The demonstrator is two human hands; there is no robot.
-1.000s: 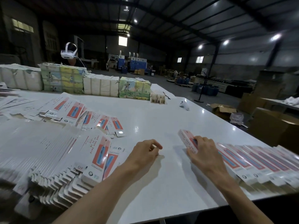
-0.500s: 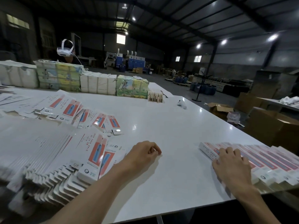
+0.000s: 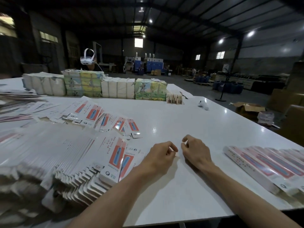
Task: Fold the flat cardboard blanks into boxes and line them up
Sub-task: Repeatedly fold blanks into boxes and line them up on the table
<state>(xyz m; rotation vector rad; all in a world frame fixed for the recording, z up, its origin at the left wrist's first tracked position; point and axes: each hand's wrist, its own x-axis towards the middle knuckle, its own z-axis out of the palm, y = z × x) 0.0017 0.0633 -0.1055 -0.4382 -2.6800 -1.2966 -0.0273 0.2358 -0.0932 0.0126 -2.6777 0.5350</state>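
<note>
The right grip (image 3: 195,150) has left the boxes (image 3: 263,163) and sits by the left grip (image 3: 160,155).
Both are curled; I cannot tell if they hold anything. Shiny white bench (image 3: 181,119), big dark hall (image 3: 181,51).

Fanned flat blanks (image 3: 69,155) left, folded boxes (image 3: 269,163) right

My right grip (image 3: 195,150) has left the box it was laying onto the row of folded boxes (image 3: 263,163) and come left across the surface (image 3: 181,186). It now sits just beside my left grip (image 3: 160,153), fingers curled, fingertips nearly meeting. That last box lies flat at the row's left end, untouched
</note>
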